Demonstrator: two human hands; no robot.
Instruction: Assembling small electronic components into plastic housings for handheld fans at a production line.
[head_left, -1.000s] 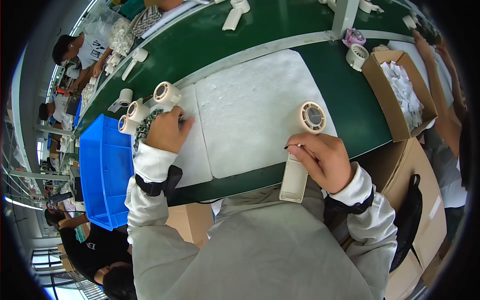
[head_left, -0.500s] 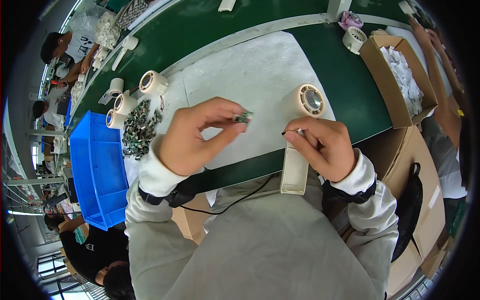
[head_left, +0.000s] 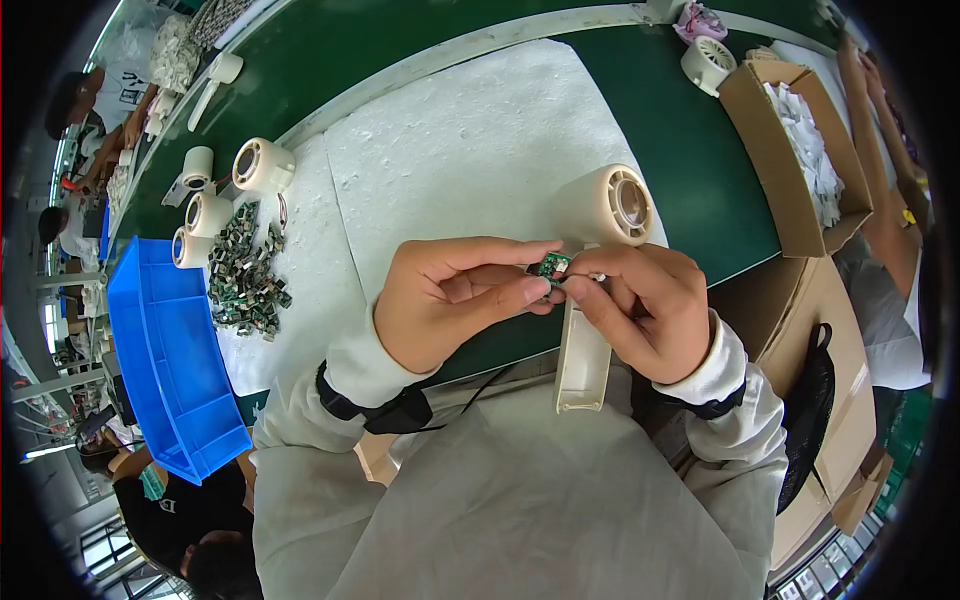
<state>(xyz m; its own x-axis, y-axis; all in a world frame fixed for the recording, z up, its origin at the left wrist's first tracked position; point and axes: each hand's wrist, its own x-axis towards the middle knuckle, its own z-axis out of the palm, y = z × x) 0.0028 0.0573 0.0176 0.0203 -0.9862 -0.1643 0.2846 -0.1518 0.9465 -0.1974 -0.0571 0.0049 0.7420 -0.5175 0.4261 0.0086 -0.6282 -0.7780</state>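
Observation:
Between the thumb and fingers of my left hand (head_left: 440,300) is a small green circuit board (head_left: 552,266), held at the middle of the view. My right hand (head_left: 645,305) pinches what looks like a thin wire end with a pale tip, right beside the board; the fingertips partly hide it. Under my right hand lies a cream handheld fan (head_left: 600,205), its round grille head on the far side. Its hollow, open handle (head_left: 583,365) points toward me past the table edge.
A white foam sheet (head_left: 440,140) covers part of the green table. Left are a pile of circuit boards (head_left: 245,275), several cream fan heads (head_left: 262,165) and a blue divided bin (head_left: 180,350). A cardboard box (head_left: 800,165) of white pieces stands right; other people work nearby.
My left hand has moved right with the circuit board, bringing it against my right fingertips. My right hand stays over the fan, still pinching. The whole view has shifted slightly.

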